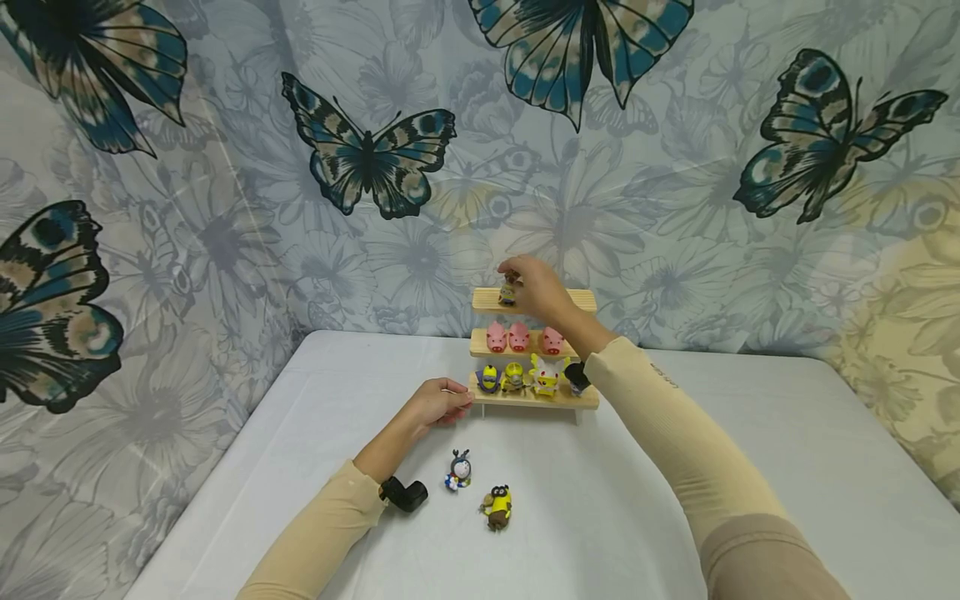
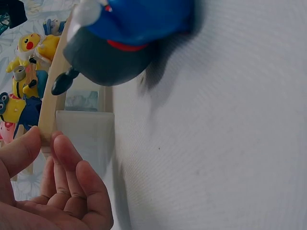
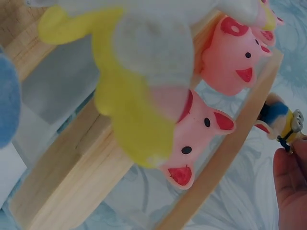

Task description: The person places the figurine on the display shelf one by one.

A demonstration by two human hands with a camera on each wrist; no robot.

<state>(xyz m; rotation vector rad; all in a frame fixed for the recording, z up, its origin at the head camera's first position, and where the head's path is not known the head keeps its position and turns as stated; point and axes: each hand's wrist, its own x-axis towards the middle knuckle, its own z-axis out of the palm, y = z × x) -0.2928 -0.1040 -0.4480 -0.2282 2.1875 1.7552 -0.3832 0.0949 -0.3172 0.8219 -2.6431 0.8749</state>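
Note:
My right hand reaches to the top tier of a wooden three-tier display stand. Its fingertips hold a small Minion figure, which shows goggles and blue clothing in the right wrist view. At the stand's lower left corner, my left hand pinches the end of the bottom tier board between thumb and fingers. Pink pig figures line the middle tier. The bottom tier carries two Minion figures, a yellow-and-white Pikachu figure and another figure partly hidden by the right wrist camera.
On the white table, in front of the stand, are a grey-headed figure with dark antennae and a yellow-and-brown Minion figure. Clear supports hold up the tiers. Behind the table hangs a butterfly-print cloth.

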